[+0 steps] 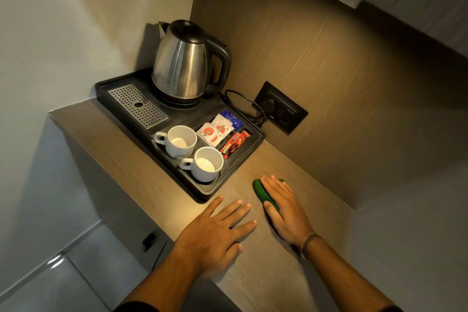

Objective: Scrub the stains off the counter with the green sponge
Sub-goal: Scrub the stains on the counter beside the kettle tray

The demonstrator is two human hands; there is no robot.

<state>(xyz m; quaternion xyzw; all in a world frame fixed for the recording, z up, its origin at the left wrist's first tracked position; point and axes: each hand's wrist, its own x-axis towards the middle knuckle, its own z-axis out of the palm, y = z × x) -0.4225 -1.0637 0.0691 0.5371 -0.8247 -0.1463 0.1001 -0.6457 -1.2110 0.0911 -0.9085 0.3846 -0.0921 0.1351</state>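
The green sponge (260, 191) lies on the wooden counter (255, 273), to the right of the black tray. My right hand (285, 209) lies flat on top of it with the thumb along its near edge, so only its left side and far tip show. My left hand (217, 233) rests palm down on the counter to the left of the sponge, fingers spread, holding nothing. I cannot make out any stains on the wood in this light.
A black tray (202, 191) sits at the left, carrying a steel kettle (183, 63), two white cups (206, 163), sachets (220, 130) and a drip grate (138, 105). A wall socket (281, 107) with the kettle's cord is behind. The counter's front edge runs by my left wrist.
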